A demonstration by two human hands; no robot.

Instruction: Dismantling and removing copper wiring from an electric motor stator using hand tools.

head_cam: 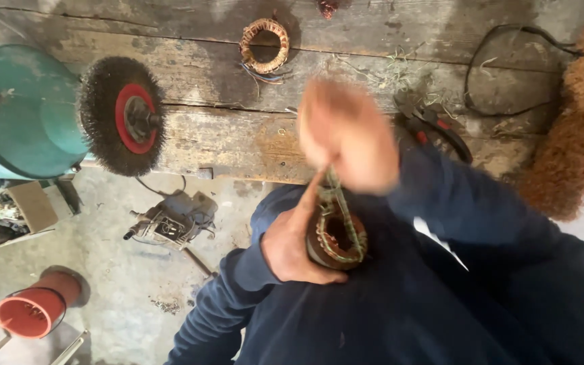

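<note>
My left hand (293, 245) grips a round motor stator (336, 236) with copper windings and green and tan binding, held against my dark blue top. My right hand (346, 135) is raised above it and blurred, fingers closed on a strand of cord or wire (333, 181) that runs down into the stator. Both sleeves are dark blue.
A worn wooden workbench (224, 142) spans the top. A copper winding ring (265, 45) lies on it, with red-handled pliers (434, 128), a black cable loop (501, 74) and a heap of brown fibre (576, 115). A teal bench grinder (21, 111) carries a wire wheel (123, 116). On the floor lie a small motor (170, 222) and a red cap (32, 309).
</note>
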